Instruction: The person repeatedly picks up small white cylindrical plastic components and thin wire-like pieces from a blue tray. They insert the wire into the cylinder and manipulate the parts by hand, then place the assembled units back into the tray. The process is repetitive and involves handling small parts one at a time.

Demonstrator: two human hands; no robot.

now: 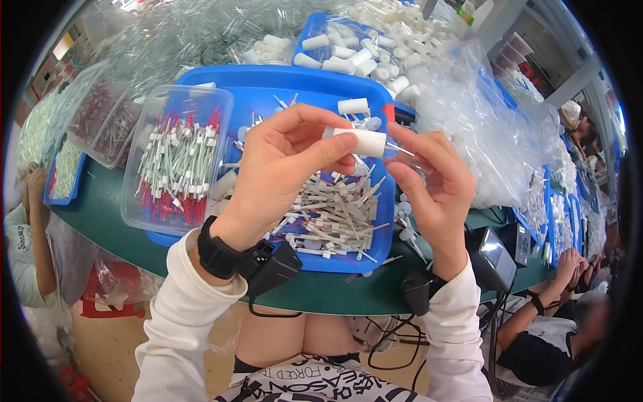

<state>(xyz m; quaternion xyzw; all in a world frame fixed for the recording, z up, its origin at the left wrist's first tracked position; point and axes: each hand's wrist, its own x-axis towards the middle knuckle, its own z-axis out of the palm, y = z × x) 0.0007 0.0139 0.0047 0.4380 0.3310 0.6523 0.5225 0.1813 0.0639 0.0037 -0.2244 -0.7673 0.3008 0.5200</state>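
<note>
In my left hand (271,164), closed around it, is a short white cylinder (367,143) lying level above the blue tray. Just right of its end, a thin white stick (400,149) with a see-through part points at the cylinder. My right hand (439,177) pinches that see-through part between thumb and fingers. Whether the stick's tip enters the cylinder, I cannot tell. Below both hands the large blue tray (234,78) holds several slim whitish pieces (335,213), some with reddish ends. Another white cylinder (353,106) lies in it behind my hands.
A clear plastic box (129,201) of red-ended sticks stands left of the tray on the green table (321,303). Behind are a blue bin (305,37) of white cylinders and clear plastic bags (462,100). A black device (495,258) sits at right. Other people work on both sides.
</note>
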